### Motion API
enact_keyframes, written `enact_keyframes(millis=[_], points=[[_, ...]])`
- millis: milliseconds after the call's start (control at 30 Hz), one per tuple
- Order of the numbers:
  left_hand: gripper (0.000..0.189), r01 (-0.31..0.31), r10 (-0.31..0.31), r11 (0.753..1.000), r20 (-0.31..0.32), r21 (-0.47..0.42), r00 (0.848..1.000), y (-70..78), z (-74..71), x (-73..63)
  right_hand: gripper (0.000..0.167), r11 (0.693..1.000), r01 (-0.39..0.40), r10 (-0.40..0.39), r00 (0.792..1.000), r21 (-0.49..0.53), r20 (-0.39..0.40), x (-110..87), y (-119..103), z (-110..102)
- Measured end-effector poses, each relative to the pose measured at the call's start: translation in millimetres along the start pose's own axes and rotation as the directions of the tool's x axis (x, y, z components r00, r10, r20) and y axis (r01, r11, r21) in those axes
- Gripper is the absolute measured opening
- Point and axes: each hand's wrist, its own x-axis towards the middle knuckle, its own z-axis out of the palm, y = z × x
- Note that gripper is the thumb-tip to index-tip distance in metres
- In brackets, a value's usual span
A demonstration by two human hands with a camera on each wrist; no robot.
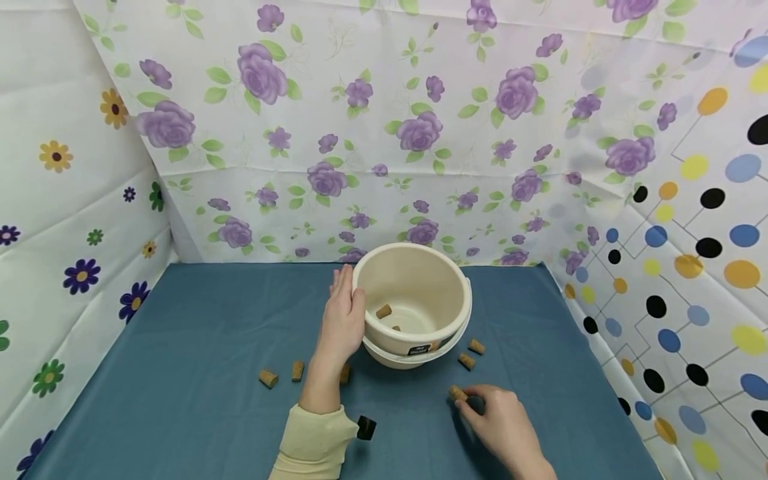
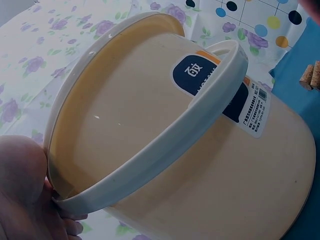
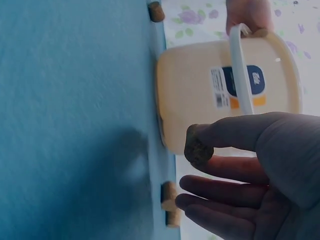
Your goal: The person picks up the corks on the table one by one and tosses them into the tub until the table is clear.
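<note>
My right hand (image 1: 501, 423) pinches a cork (image 1: 458, 393) between thumb and fingertips, just above the cloth and in front of the bucket. In the right wrist view the same cork (image 3: 198, 146) sits at the tips, with the other fingers extended. My left hand (image 1: 345, 320) rests along the left side of a cream plastic bucket (image 1: 414, 343), fingers fairly straight and thumb by the rim. The bucket is upright, its white handle (image 2: 165, 150) hanging down at the front. Inside, a cork (image 1: 384, 311) lies on the bottom beside another, partly hidden one.
Two corks (image 1: 467, 361) lie right of the bucket. On the left are a cork (image 1: 268, 379), another cork (image 1: 297, 371) and a third cork (image 1: 345, 373) partly behind my left wrist. Blue cloth (image 1: 210, 333) covers the table; patterned sheets (image 1: 360, 133) enclose it.
</note>
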Motion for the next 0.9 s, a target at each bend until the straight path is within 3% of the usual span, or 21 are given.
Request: enact_keyframes(millis=[667, 900], points=[[0.062, -0.008, 0.008, 1.000, 0.003, 0.002, 1.000, -1.2, 1.4, 0.6, 0.024, 0.999, -0.036, 0.037, 0.990, 0.009, -0.134, -0.2, 10.4, -26.5], [0.061, -0.012, 0.012, 1.000, -0.004, -0.004, 1.000, -1.2, 1.6, 1.6, 0.025, 1.000, -0.003, 0.009, 0.977, 0.029, -0.212, 0.9, 10.6, -33.2]])
